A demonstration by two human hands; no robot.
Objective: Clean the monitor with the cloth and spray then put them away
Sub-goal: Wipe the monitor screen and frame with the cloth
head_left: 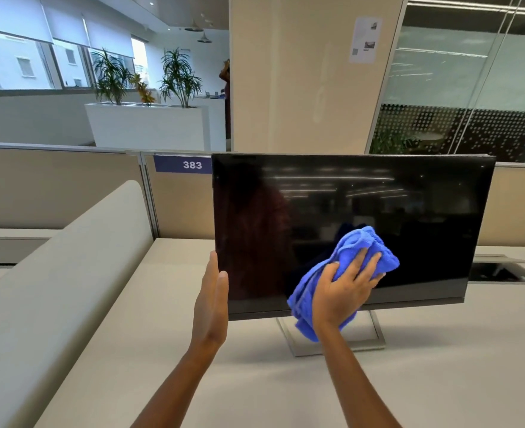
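A black monitor [409, 211] stands on a silver stand [375, 338] on the beige desk [255, 381], its screen dark and reflecting ceiling lights. My right hand [341, 291] grips a bunched blue cloth [363, 251] and presses it against the lower middle of the screen. Part of the cloth hangs down below the monitor's bottom edge. My left hand [213, 301] lies flat with straight fingers against the monitor's lower left edge. No spray bottle is in view.
A curved beige divider [69, 273] runs along the desk's left side. Partition panels with a "383" label [183, 164] stand behind the desk. An open cable hatch [502, 270] sits in the desk at the right. Planters and a pillar lie beyond.
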